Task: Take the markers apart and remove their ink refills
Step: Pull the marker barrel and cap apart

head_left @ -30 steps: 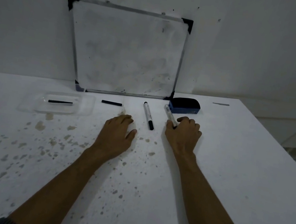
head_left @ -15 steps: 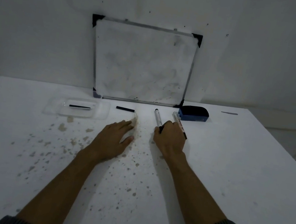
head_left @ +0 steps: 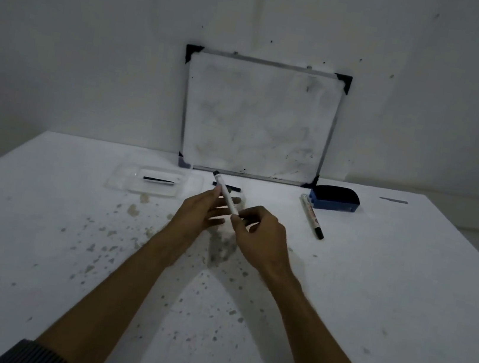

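Table (head_left: pixel 368 309) w/ board (head_left: pixel 257 115) at far edge, tray (head_left: pixel 125 186) far left. Right hand (head_left: pixel 261 234) is pinched on near end of marker (head_left: pixel 227 195), held above table at centre; left hand (head_left: pixel 195 218) has fingers apart, just touching barrel. Risk: hard pull w/ loose left grip, marker slips, ink on fingers. 2nd marker (head_left: pixel 311 216) lies far right, near eraser (head_left: pixel 335 198).

My forearms are bare; a dark, finely striped sleeve cuff (head_left: pixel 41 355) sits pushed up my left arm.
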Motion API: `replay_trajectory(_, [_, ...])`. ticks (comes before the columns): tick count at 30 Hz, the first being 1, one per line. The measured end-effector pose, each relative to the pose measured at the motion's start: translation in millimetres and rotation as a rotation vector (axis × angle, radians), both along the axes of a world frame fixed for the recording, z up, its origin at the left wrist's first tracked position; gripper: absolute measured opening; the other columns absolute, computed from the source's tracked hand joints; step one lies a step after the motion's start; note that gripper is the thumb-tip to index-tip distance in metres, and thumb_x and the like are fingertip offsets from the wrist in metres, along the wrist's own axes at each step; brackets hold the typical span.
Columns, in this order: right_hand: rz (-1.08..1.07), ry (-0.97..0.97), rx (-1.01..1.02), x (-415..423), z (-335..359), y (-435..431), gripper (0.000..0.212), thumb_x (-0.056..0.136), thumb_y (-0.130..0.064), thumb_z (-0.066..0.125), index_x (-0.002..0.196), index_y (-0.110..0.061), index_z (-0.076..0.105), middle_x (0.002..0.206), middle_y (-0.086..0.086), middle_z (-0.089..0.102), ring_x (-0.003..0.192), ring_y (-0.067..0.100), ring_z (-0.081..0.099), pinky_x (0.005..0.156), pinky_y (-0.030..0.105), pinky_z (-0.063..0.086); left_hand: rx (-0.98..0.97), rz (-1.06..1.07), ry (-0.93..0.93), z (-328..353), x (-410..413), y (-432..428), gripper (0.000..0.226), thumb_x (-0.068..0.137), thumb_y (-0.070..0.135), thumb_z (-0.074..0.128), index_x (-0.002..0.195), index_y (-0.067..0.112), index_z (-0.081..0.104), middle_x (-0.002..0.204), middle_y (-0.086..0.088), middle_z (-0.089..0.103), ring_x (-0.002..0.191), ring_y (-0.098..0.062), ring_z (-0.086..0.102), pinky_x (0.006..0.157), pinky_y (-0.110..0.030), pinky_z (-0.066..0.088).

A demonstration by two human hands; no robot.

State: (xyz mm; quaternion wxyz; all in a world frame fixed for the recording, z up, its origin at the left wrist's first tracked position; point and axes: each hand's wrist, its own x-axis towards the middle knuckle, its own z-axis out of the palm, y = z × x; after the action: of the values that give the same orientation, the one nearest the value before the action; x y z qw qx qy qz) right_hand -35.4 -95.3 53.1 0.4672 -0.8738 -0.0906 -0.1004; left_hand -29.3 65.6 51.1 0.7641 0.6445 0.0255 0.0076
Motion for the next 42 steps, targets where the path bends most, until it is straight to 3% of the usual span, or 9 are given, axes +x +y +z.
replay_trajectory(4, [0.148,-0.013,-0.050,-4.2,0.9,3.5,0.028,0.090,-0.044,0.071,0.105,-0.021,0.069,0.087,-0.012,0.069,0.071,0.004,0.063,0.060,0.007,0.043,-0.188,0.050,-0.018,-2.7,-11.0,7.3,0.034,0.106,0.036,0.052,0.126,0.014,0.068,0.120,-0.006,0.078,0.114,-0.026,0.073,0.104,-0.046,0.054])
replay_trajectory(10, [0.187,-0.003,0.099,-3.4,-13.2,9.2,0.035,0.089,-0.045,0.072,0.118,-0.029,0.062,0.097,-0.016,0.068,0.078,0.006,0.068,0.068,0.018,0.059,-0.008,0.068,-0.074,-8.4,-17.5,1.8,0.031,0.103,0.036,0.059,0.128,0.017,0.058,0.114,-0.007,0.080,0.109,-0.026,0.076,0.101,-0.046,0.056])
replay_trajectory(18, [0.137,-0.055,0.064,8.5,-21.5,-0.6,0.021,0.097,-0.032,0.066,0.115,-0.023,0.068,0.100,-0.009,0.070,0.083,0.003,0.065,0.072,0.011,0.052,0.016,0.133,-0.130,-13.0,-10.6,8.1,0.027,0.106,0.027,0.055,0.124,0.008,0.062,0.112,-0.008,0.079,0.107,-0.027,0.075,0.086,-0.034,0.061])
replay_trajectory(20, [0.090,0.022,0.223,12.8,-18.9,-8.7,0.018,0.094,-0.030,0.070,0.110,-0.021,0.072,0.089,-0.004,0.074,0.076,0.009,0.068,0.068,0.017,0.054,0.044,0.157,-0.137,-15.5,-8.8,8.5,0.025,0.105,0.022,0.058,0.119,0.004,0.068,0.110,-0.009,0.079,0.103,-0.030,0.075,0.083,-0.032,0.061])
replay_trajectory(24, [0.036,0.324,0.842,14.7,-11.4,-18.2,0.031,0.085,-0.022,0.080,0.111,-0.008,0.073,0.086,0.007,0.075,0.077,0.018,0.071,0.073,0.028,0.059,0.009,0.115,-0.130,-15.0,-11.2,2.9,0.022,0.103,0.016,0.061,0.117,0.004,0.071,0.104,-0.008,0.081,0.098,-0.026,0.078,0.082,-0.029,0.062])
replay_trajectory(27, [0.120,0.436,1.021,13.1,-10.7,-16.0,0.026,0.089,-0.022,0.075,0.109,-0.004,0.074,0.082,0.004,0.069,0.079,0.014,0.067,0.076,0.025,0.060,0.008,0.117,-0.139,-14.1,-15.7,-6.8,0.020,0.101,0.015,0.064,0.115,0.003,0.072,0.097,-0.005,0.082,0.092,-0.025,0.080,0.078,-0.028,0.063])
replay_trajectory(32, [0.164,0.356,0.822,1.4,-10.3,-5.6,0.032,0.099,-0.034,0.062,0.102,-0.004,0.072,0.076,0.007,0.064,0.069,0.013,0.062,0.063,0.020,0.054,0.295,0.125,-0.234,-19.3,-21.8,-17.7,0.027,0.105,0.031,0.058,0.120,0.013,0.070,0.095,-0.002,0.081,0.078,-0.020,0.076,0.070,-0.029,0.063])
replay_trajectory(38, [0.103,0.467,0.820,0.4,-13.0,-2.8,0.037,0.098,-0.040,0.061,0.098,-0.005,0.071,0.070,0.007,0.065,0.059,0.015,0.058,0.060,0.026,0.051,0.973,0.161,-0.514,-31.9,-20.2,-20.4,0.022,0.112,0.031,0.034,0.103,0.018,0.050,0.073,0.005,0.052,0.060,-0.016,0.051,0.057,-0.033,0.047])
replay_trajectory(42, [0.104,0.524,0.849,-0.4,-15.7,3.3,0.036,0.099,-0.040,0.060,0.090,-0.006,0.069,0.066,0.005,0.065,0.054,0.014,0.057,0.052,0.023,0.049,1.046,0.214,-0.515,-34.6,-17.0,-17.6,0.032,0.112,0.032,0.032,0.084,0.022,0.045,0.063,0.009,0.043,0.051,-0.009,0.043,0.052,-0.022,0.036])
